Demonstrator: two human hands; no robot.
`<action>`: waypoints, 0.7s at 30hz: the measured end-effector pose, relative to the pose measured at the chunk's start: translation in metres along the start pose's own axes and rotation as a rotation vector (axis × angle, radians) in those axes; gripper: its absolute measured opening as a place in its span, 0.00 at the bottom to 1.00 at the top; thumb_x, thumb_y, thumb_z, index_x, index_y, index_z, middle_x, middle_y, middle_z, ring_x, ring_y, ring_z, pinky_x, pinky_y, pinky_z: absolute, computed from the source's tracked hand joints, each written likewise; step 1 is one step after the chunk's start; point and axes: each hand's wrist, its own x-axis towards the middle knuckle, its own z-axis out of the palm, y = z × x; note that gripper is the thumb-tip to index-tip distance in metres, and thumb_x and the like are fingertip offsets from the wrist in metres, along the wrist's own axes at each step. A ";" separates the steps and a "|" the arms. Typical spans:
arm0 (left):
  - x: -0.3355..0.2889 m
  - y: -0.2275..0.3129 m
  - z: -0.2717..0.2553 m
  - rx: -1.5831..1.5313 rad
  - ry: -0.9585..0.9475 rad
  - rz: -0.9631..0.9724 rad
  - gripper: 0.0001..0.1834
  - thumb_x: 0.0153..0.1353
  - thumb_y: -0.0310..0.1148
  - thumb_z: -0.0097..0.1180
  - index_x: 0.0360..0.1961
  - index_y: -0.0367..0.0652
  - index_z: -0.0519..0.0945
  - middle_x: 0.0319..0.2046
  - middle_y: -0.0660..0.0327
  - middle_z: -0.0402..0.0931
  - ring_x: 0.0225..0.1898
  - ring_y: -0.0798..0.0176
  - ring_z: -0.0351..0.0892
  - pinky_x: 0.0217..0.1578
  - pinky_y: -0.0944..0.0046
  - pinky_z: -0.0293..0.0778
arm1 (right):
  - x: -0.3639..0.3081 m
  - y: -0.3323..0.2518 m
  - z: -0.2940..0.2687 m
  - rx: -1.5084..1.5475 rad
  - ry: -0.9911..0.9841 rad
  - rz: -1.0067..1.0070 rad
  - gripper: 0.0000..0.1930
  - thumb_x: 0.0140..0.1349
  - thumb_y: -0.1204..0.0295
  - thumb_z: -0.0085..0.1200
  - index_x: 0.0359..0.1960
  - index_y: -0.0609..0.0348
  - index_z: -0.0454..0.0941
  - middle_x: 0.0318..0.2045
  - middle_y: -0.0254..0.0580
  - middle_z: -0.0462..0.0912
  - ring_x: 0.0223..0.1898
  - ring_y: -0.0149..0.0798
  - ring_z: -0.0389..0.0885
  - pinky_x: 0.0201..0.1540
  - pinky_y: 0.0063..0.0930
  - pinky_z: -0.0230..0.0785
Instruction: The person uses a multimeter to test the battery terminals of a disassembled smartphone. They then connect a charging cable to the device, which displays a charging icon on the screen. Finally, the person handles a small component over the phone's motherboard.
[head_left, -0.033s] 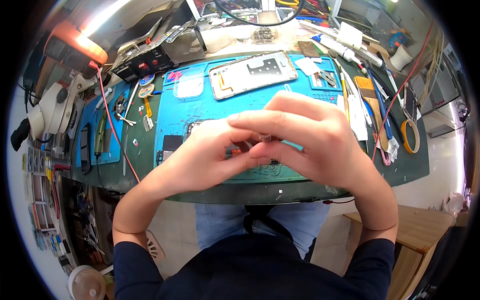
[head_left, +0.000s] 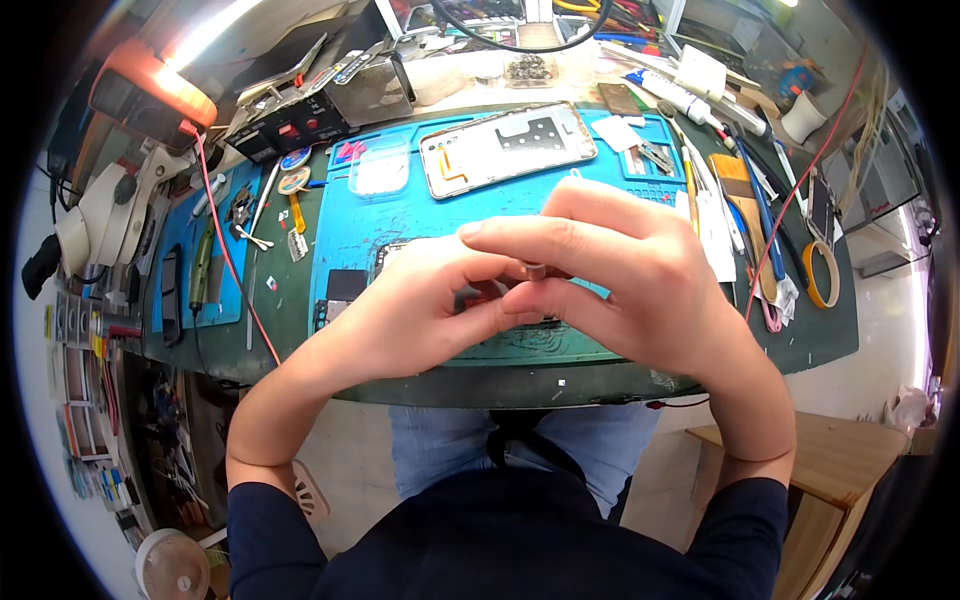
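Note:
My left hand (head_left: 425, 300) is above the blue work mat (head_left: 345, 225), its fingers curled with thumb and index finger brought close to my right hand. What it grips, if anything, is hidden behind the fingers. My right hand (head_left: 625, 270) pinches a small cylindrical end (head_left: 535, 270) between thumb and fingers; the rest of that thing is out of sight. Beneath my hands lies a device, mostly covered, with only its dark corner (head_left: 385, 252) showing beside my left hand. Farther back rests an opened silver phone housing (head_left: 510, 150) with an orange flex cable.
A clear plastic box (head_left: 379, 168) stands on the mat's far left. Behind it is a black bench unit (head_left: 290, 130). Brushes (head_left: 745, 185), pens and a yellow tape roll (head_left: 822, 272) lie on the right. A red cable (head_left: 225, 240) crosses the left side.
The small cylindrical end in my right fingers shows a little more plainly. Both hands have shifted only slightly, and the view has moved a touch.

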 end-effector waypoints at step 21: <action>-0.002 -0.007 0.025 -0.123 0.202 0.157 0.07 0.63 0.30 0.64 0.40 0.38 0.85 0.33 0.56 0.86 0.33 0.58 0.86 0.34 0.62 0.79 | 0.003 -0.013 -0.007 -0.012 -0.015 0.012 0.21 0.51 0.74 0.67 0.51 0.55 0.86 0.24 0.37 0.76 0.25 0.35 0.76 0.26 0.28 0.68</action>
